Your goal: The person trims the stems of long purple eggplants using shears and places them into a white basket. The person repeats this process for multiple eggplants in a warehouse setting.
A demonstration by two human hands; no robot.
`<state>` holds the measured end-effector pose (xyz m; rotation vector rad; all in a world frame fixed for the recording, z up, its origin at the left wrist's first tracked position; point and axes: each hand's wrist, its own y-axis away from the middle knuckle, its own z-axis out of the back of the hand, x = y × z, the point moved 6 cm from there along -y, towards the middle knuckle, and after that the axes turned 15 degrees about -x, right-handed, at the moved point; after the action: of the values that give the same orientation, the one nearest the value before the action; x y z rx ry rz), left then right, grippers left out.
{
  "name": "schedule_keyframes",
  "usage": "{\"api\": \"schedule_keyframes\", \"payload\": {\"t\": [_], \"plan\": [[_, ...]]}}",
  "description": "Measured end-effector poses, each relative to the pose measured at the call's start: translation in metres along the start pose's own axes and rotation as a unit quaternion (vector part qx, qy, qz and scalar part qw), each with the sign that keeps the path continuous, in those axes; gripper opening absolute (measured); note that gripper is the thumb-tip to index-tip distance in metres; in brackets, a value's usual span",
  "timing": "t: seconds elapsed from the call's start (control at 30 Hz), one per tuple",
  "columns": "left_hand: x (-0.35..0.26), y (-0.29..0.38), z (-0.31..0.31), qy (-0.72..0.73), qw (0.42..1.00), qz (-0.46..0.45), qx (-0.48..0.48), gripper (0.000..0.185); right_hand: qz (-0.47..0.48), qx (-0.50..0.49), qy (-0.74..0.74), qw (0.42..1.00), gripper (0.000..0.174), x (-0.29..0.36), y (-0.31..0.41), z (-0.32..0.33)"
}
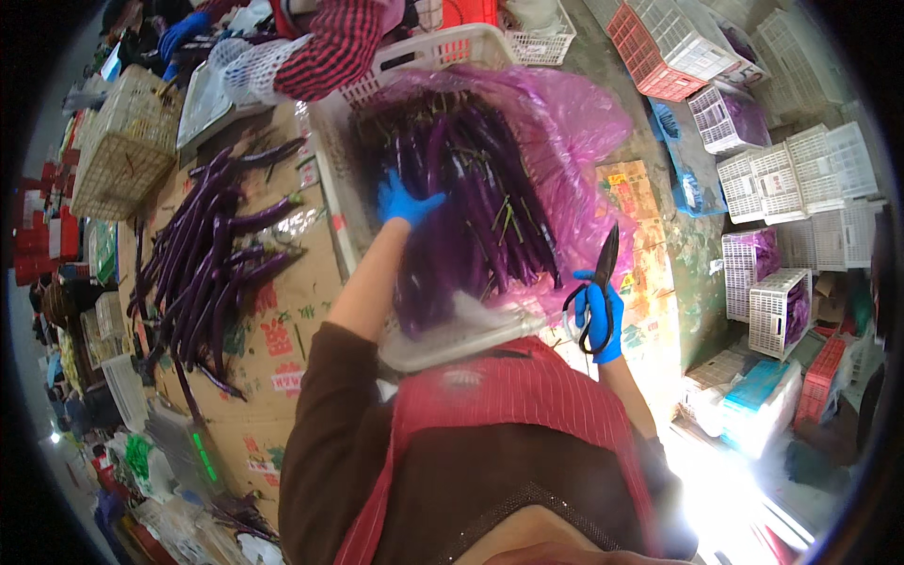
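Observation:
In front of me stands a white plastic crate point(417, 357), lined with pink plastic film point(579, 134) that spills over its right side. Long purple eggplants point(487, 191) fill it, with cut green stem bits lying on top. My left hand point(406, 203), in a blue glove, is spread palm down over the eggplants at the crate's left side; whether it presses on them is unclear. My right hand point(600, 321), also blue-gloved, holds black-handled scissors point(607, 258) beside the crate's near right corner, blades pointing up and away from me.
A loose heap of eggplants point(205, 261) lies on the cardboard point(282, 395) to the left. A scale with a green lit display point(205, 455) sits lower left. A co-worker's checked sleeve point(332, 53) reaches in at the top. Stacked white crates point(777, 180) line the right side.

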<state>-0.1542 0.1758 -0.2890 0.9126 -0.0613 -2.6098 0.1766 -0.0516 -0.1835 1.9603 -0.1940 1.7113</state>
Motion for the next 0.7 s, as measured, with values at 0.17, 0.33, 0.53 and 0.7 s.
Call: {"api": "schedule_keyframes", "payload": {"t": [0.17, 0.33, 0.53, 0.7], "plan": [[0.019, -0.015, -0.054, -0.183, 0.98, 0.074, 0.011, 0.132, -0.003, -0.008, -0.037, 0.999, 0.03, -0.004, -0.002, 0.005], [0.042, -0.037, -0.065, -0.028, 0.996, 0.084, -0.003, 0.107, -0.044, 0.01, -0.052, 0.998, 0.031, -0.004, -0.006, 0.005], [0.011, 0.006, -0.01, 0.386, 0.894, 0.168, 0.154, 0.071, -0.067, 0.023, -0.057, 0.996, 0.029, -0.008, -0.005, 0.007], [-0.052, 0.06, 0.089, 0.538, 0.799, 0.067, 0.26, 0.074, -0.046, 0.02, -0.069, 0.996, 0.027, -0.009, -0.006, 0.006]]}}
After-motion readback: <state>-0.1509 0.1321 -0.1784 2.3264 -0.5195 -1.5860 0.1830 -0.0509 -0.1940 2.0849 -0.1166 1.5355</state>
